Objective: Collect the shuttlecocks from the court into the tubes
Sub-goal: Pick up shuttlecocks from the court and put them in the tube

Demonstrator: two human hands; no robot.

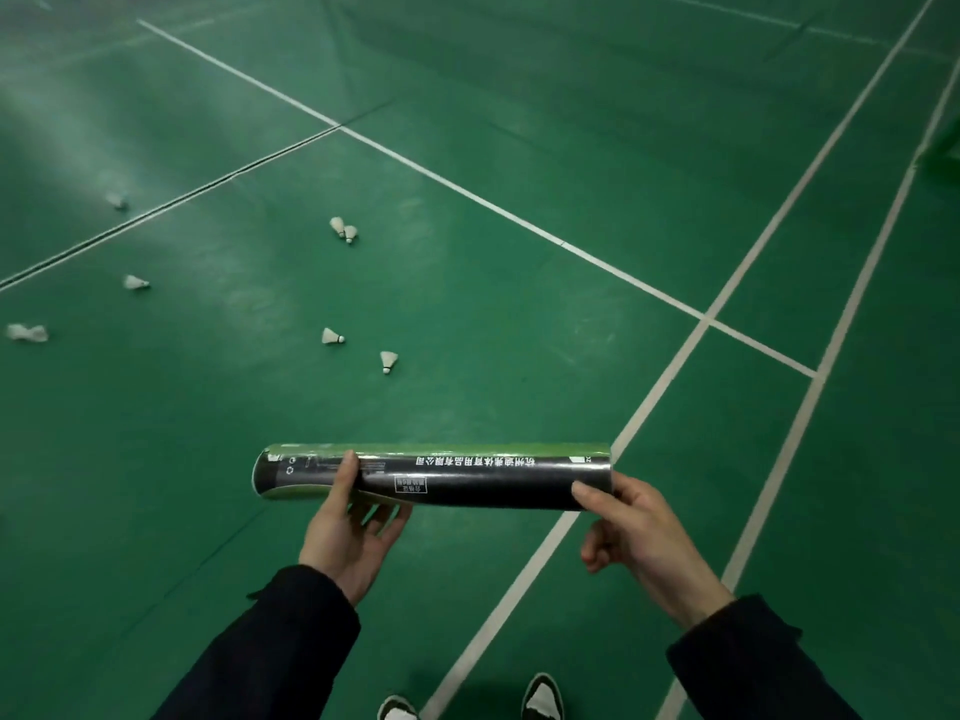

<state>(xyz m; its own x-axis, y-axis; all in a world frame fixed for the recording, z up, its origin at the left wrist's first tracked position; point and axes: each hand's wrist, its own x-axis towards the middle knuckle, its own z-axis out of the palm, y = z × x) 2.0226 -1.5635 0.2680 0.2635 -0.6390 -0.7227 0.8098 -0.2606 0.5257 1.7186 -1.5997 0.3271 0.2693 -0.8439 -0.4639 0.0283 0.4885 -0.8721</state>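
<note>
Landmark is the tube [431,478], black with green trim and white print, held level above the green court floor [519,148], long axis running left-right. Far left and beyond the tube, blurred shuttlecocks lie on the floor: a pair at the left edge [27,333], one [136,283] further in, one faint one [117,201] furthest off. Beyond the tube's left half: two shuttlecocks touching [344,230], then one [331,337] and one [388,361] nearer the tube, all apart from it. Left hand [353,532] under the tube's left part, thumb curled over the top, fingers cupped beneath, gripping it. Right hand [639,532] at the tube's right end, thumb pressed on the end section, other fingers curled below; holds it. Dark sleeves on both arms. White court lines [670,376] run past the tube's right end. Shoes [540,696] below the tube, bottom edge.
</note>
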